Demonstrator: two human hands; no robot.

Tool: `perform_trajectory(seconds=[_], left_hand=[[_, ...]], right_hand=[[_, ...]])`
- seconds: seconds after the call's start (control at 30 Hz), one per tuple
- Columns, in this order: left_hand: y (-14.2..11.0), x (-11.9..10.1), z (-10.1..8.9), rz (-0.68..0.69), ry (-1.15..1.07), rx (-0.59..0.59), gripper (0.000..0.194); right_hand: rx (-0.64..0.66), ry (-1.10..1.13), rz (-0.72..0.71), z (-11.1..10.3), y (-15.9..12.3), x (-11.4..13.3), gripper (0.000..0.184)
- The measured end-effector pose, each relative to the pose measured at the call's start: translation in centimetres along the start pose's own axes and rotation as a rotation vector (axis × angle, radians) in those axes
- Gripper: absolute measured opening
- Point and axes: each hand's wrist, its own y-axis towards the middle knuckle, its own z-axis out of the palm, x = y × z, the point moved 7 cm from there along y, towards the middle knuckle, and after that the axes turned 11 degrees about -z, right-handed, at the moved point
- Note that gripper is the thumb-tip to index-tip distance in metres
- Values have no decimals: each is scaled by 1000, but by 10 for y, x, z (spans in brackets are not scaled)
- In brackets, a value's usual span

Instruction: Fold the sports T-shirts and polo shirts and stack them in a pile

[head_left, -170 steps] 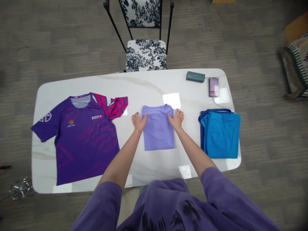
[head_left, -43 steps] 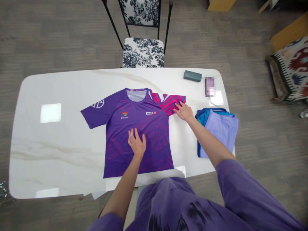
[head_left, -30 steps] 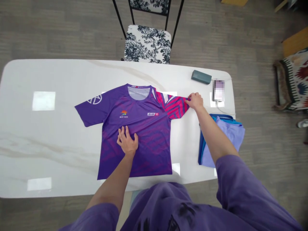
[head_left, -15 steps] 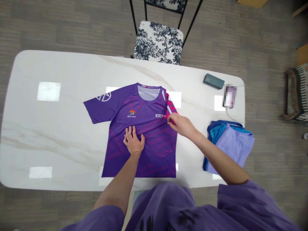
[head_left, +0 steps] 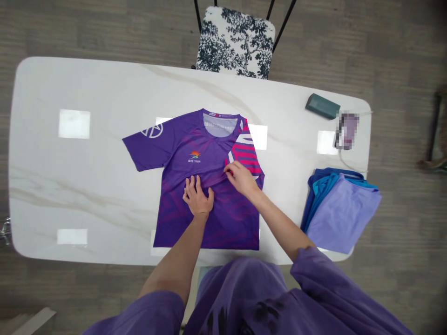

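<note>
A purple T-shirt (head_left: 209,223) lies face up on the white table, its collar away from me. The sleeve on the left is spread outward, with a white ring emblem on it. On the right, the pink-striped sleeve (head_left: 246,153) is folded inward over the chest. My left hand (head_left: 198,195) rests on the middle of the shirt with its fingers spread. With fingers pinched together, my right hand (head_left: 241,177) holds the end of the striped sleeve. The fingertips lie partly out of sight against the cloth.
A stack of folded clothes (head_left: 344,214), lavender over blue, lies at the table's right end. Behind it are a phone (head_left: 348,130) with a white cable and a dark green case (head_left: 323,106). A patterned chair (head_left: 235,42) stands beyond the far edge of the white table (head_left: 87,186).
My right hand has moved left, drawing the striped sleeve inward across the chest and covering the chest lettering. My left hand stays on the shirt. The camera view has shifted slightly.
</note>
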Motion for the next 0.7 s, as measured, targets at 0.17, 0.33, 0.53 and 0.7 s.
perform_trajectory(seconds=[0.17,0.33,0.53,0.7], left_hand=[[1,3,0,-6,-27,27,82],[1,3,-1,-13,-48,51,84],[-1,1,-1,-1,-34,20,82],[-2,-1,-1,1,-23,0,80]], right_hand=[[-342,121,191,-116,-62,-102,20],[-599,47,554,-210,-127,-223,42],[-503,-87,717,-200,-154,-256,67],[-356,-323,544,-164,-148,-222,71]])
